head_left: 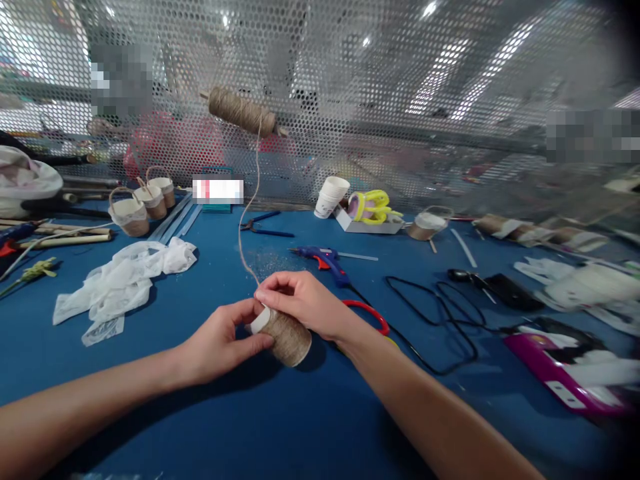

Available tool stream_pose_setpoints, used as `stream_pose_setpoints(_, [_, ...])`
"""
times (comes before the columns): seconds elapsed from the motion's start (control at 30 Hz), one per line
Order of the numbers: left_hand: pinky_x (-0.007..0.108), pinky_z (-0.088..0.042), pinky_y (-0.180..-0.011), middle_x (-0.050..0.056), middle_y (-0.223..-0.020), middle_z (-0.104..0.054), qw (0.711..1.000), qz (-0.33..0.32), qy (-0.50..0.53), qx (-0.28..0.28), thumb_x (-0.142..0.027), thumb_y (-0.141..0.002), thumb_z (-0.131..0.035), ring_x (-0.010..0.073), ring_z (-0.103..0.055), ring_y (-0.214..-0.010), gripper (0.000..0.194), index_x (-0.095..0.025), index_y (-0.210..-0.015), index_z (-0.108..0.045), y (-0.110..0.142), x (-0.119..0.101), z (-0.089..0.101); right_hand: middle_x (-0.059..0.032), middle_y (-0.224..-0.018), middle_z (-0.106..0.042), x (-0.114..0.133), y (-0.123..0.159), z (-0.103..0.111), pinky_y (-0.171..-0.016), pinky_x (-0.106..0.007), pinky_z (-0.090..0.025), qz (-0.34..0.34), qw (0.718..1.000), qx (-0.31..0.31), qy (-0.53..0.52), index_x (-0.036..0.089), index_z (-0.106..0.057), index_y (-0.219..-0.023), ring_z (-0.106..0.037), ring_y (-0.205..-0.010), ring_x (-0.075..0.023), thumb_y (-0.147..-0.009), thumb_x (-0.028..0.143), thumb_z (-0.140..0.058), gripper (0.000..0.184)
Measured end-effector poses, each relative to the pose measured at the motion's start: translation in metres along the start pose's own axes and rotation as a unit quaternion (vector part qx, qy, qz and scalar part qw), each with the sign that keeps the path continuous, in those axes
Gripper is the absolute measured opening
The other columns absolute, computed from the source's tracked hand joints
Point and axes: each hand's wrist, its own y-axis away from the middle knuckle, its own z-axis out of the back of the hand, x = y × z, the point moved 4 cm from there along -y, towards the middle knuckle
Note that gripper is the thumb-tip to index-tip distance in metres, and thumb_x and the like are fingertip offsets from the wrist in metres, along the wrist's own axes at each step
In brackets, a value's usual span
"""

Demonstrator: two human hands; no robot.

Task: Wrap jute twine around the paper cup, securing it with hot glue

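A paper cup wrapped in brown twine lies tilted above the blue table, its white rim end toward the left. My left hand grips the cup at that end, thumb along its side. My right hand pinches the twine against the cup near the rim. From there the strand runs up to a twine spool hanging on a rod at the mesh panel. Just beyond my right hand lies a blue glue gun. Red-handled scissors are partly hidden behind my right wrist.
White lace lies left, with several small twine baskets behind it. Pliers, stacked paper cups and a tray with yellow-handled scissors stand at the back. A black cord and a purple power strip occupy the right.
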Motion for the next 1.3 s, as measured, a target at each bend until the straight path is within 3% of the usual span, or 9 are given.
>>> stream_pose_setpoints(0.3, [0.028, -0.044, -0.071, 0.002, -0.079, -0.062, 1.0, -0.011, 0.01, -0.009, -0.024, -0.078, -0.057, 0.0151, -0.058, -0.075, 0.022, -0.019, -0.091, -0.04, 0.004, 0.004, -0.002, 0.0031, -0.06, -0.05, -0.001, -0.002, -0.002, -0.052, -0.022, -0.034, 0.005, 1.0, -0.028, 0.01, 0.017, -0.054, -0.065, -0.043, -0.057, -0.0091, -0.075, 0.034, -0.057, 0.021])
stream_pose_setpoints(0.5, [0.03, -0.045, -0.072, 0.003, -0.079, -0.066, 0.999, -0.023, -0.005, -0.03, -0.028, -0.078, -0.056, 0.0182, -0.062, -0.078, 0.036, -0.019, -0.107, -0.038, 0.007, 0.006, -0.001, -0.0001, -0.067, -0.059, -0.002, -0.004, -0.001, -0.057, -0.024, -0.04, 0.016, 0.998, -0.038, 0.042, 0.016, -0.059, -0.072, -0.051, -0.06, -0.0105, -0.079, 0.037, -0.053, 0.023])
stream_pose_setpoints(0.6, [0.03, -0.044, -0.074, 0.003, -0.079, -0.067, 0.999, -0.021, -0.025, -0.027, -0.031, -0.079, -0.056, 0.0192, -0.062, -0.082, 0.037, -0.019, -0.11, -0.04, 0.007, 0.006, 0.002, -0.0025, -0.08, -0.065, -0.004, -0.004, 0.018, -0.068, -0.026, -0.046, 0.026, 0.986, -0.087, 0.138, 0.017, -0.062, -0.082, -0.059, -0.073, -0.0134, -0.082, 0.038, -0.049, 0.024])
stream_pose_setpoints(0.77, [0.029, -0.042, -0.067, 0.002, -0.079, -0.068, 0.997, 0.014, -0.022, -0.07, -0.031, -0.078, -0.056, 0.0167, -0.061, -0.072, 0.038, -0.019, -0.109, -0.038, 0.008, 0.009, 0.013, -0.0128, -0.096, -0.063, -0.021, 0.0, 0.086, -0.083, -0.04, -0.044, -0.057, 0.928, -0.245, 0.277, 0.013, -0.059, -0.095, -0.058, -0.089, -0.0226, -0.085, 0.03, -0.046, 0.023])
stream_pose_setpoints(0.83, [0.027, -0.041, -0.064, -0.001, -0.073, -0.067, 0.995, 0.024, -0.008, -0.095, -0.03, -0.077, -0.057, 0.0156, -0.059, -0.068, 0.039, -0.019, -0.108, -0.038, 0.008, 0.01, 0.017, -0.0163, -0.104, -0.059, -0.033, -0.002, 0.109, -0.089, -0.045, -0.039, -0.108, 0.901, -0.267, 0.323, 0.012, -0.06, -0.092, -0.054, -0.098, -0.0268, -0.082, 0.026, -0.054, 0.018])
stream_pose_setpoints(0.9, [0.026, -0.041, -0.062, -0.002, -0.069, -0.065, 0.993, 0.03, 0.011, -0.111, -0.029, -0.075, -0.058, 0.0147, -0.058, -0.065, 0.038, -0.019, -0.106, -0.038, 0.006, 0.01, 0.02, -0.0122, -0.107, -0.058, -0.047, -0.007, 0.122, -0.087, -0.044, -0.042, -0.156, 0.889, -0.254, 0.348, 0.014, -0.06, -0.095, -0.054, -0.098, -0.0238, -0.082, 0.026, -0.056, 0.018])
stream_pose_setpoints(1.1, [0.024, -0.038, -0.058, -0.003, -0.067, -0.063, 0.99, 0.038, 0.038, -0.128, -0.027, -0.073, -0.059, 0.0136, -0.057, -0.062, 0.036, -0.018, -0.103, -0.041, 0.001, 0.012, 0.022, -0.0071, -0.111, -0.056, -0.068, -0.021, 0.133, -0.078, -0.038, -0.048, -0.21, 0.884, -0.248, 0.335, 0.018, -0.055, -0.108, -0.057, -0.092, -0.0182, -0.086, 0.029, -0.051, 0.025])
stream_pose_setpoints(1.23, [0.023, -0.037, -0.058, -0.003, -0.067, -0.062, 0.99, 0.034, 0.049, -0.13, -0.027, -0.074, -0.06, 0.0123, -0.055, -0.061, 0.035, -0.018, -0.103, -0.041, 0.0, 0.016, 0.025, -0.0136, -0.106, -0.058, -0.052, -0.003, 0.125, -0.076, -0.036, -0.047, -0.155, 0.9, -0.298, 0.276, 0.013, -0.051, -0.11, -0.057, -0.093, -0.0226, -0.077, 0.017, -0.059, 0.035])
stream_pose_setpoints(1.3, [0.023, -0.037, -0.058, -0.003, -0.066, -0.062, 0.99, 0.034, 0.051, -0.127, -0.027, -0.074, -0.06, 0.0119, -0.054, -0.061, 0.036, -0.018, -0.103, -0.041, -0.001, 0.02, 0.026, -0.0104, -0.1, -0.06, -0.038, 0.011, 0.115, -0.067, -0.03, -0.048, -0.115, 0.924, -0.287, 0.225, 0.016, -0.05, -0.111, -0.059, -0.084, -0.0191, -0.078, 0.02, -0.054, 0.034])
